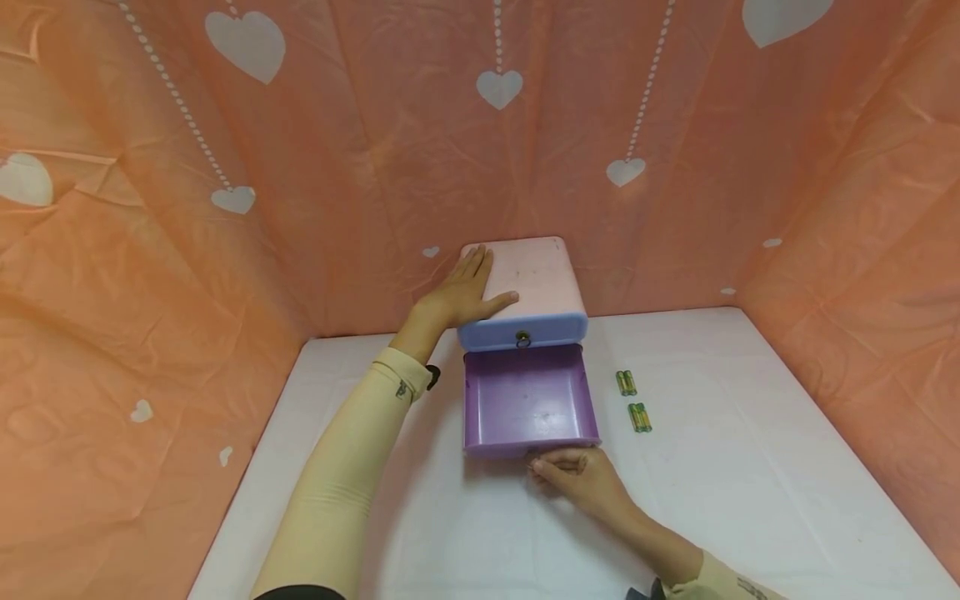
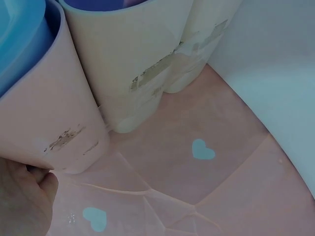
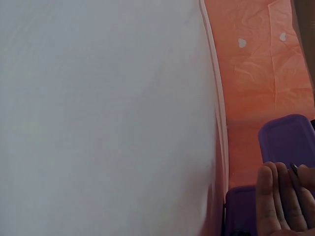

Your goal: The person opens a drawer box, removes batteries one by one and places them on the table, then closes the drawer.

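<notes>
A small drawer cabinet (image 1: 536,271) with a pink top stands against the back wall. Its blue upper drawer (image 1: 491,335) is closed, a ring pull (image 1: 522,339) on its front. Below it, a purple drawer (image 1: 525,408) is pulled out, with nothing inside. My left hand (image 1: 468,293) rests on the cabinet's top, fingers extended and thumb spread. In the left wrist view that hand (image 2: 24,199) touches the pink shell. My right hand (image 1: 581,479) pinches the pull at the front of the purple drawer between thumb and fingers. A bit of dark metal (image 3: 294,169) shows in that grip in the right wrist view.
Two pairs of green batteries, a rear pair (image 1: 626,382) and a front pair (image 1: 640,417), lie right of the purple drawer. A white cloth (image 1: 750,467) covers the table. Orange fabric (image 1: 390,167) with white hearts hangs behind and at both sides.
</notes>
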